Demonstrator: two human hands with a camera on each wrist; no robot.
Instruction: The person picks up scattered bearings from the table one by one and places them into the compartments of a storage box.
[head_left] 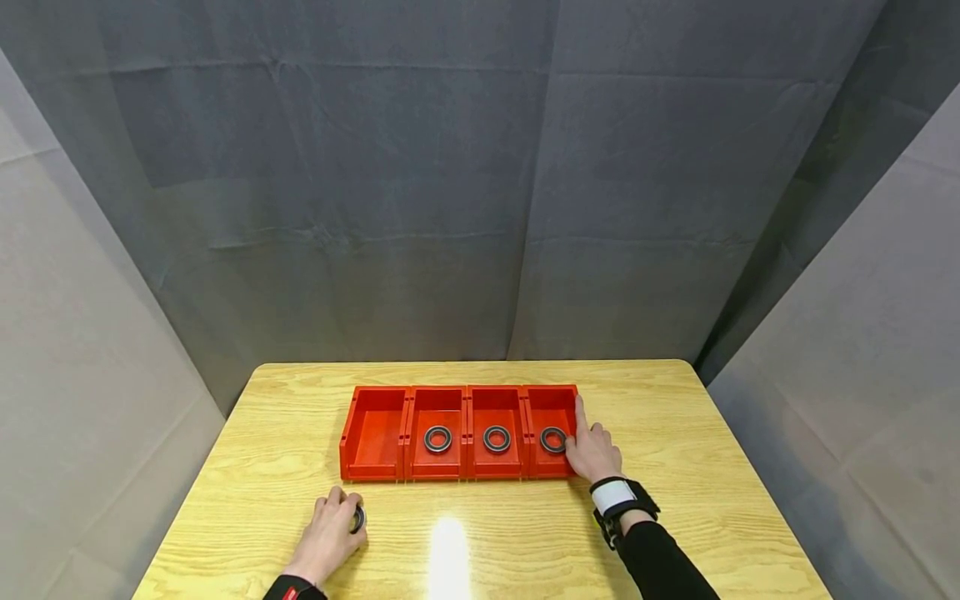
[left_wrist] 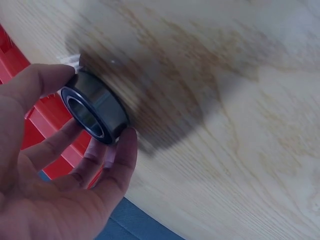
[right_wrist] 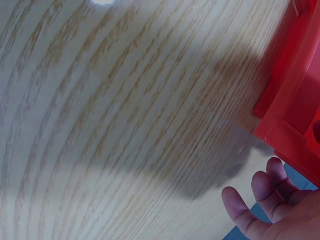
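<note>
My left hand point(head_left: 327, 535) pinches a ball bearing point(left_wrist: 95, 107), a dark ring with a shiny metal outer face, between thumb and fingertips above the table in front of the bins. The bearing is tilted on its edge. My right hand point(head_left: 595, 454) is at the right wall of the rightmost red bin point(head_left: 552, 402), index finger stretched along that wall and thumb near the bearing point(head_left: 553, 440) lying flat inside. In the right wrist view, the other fingers point(right_wrist: 235, 202) are loosely bent outside the bin; index finger and thumb are out of sight there.
Several red bins stand side by side in a row. The two middle bins each have a flat bearing, the left one point(head_left: 438, 439) and the right one point(head_left: 497, 439). The leftmost bin point(head_left: 377, 425) shows a bare floor. Grey curtains point(head_left: 420, 208) surround the wooden table point(head_left: 255, 467).
</note>
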